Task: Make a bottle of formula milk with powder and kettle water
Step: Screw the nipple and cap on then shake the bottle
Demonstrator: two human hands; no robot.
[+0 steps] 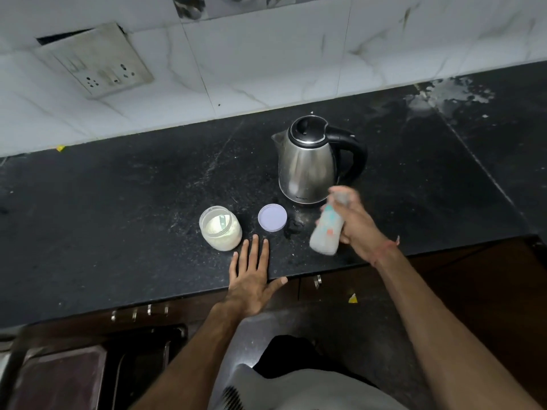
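Two bare hands work above a black stone countertop [118, 202] set against a white tiled wall. At far left on the wall, a switch-and-socket plate [97, 62] hangs loose and tilted. On the counter, an open clear powder jar [220, 229] stands upright, filled with pale formula powder; a small scoop lies inside it. Just beside the jar, at its lower right, the left hand [253, 279] rests palm-down on the counter near the front edge, fingers straight and spread, thumb out to the right, holding nothing. Above the fingertips, the jar's lavender lid [272, 217] lies flat, apart from the jar. Behind and to the right of the lid, a stainless steel electric kettle [310, 161] stands upright, its black lid down, spout to the left and black handle to the right. In front of the kettle, the right hand [359, 229] grips a baby bottle [327, 229] with fingers curled round it. The bottle is tilted, its top toward the kettle, raised off the counter and motion-blurred; its contents appear milky white. White residue [450, 96] marks the counter at far right
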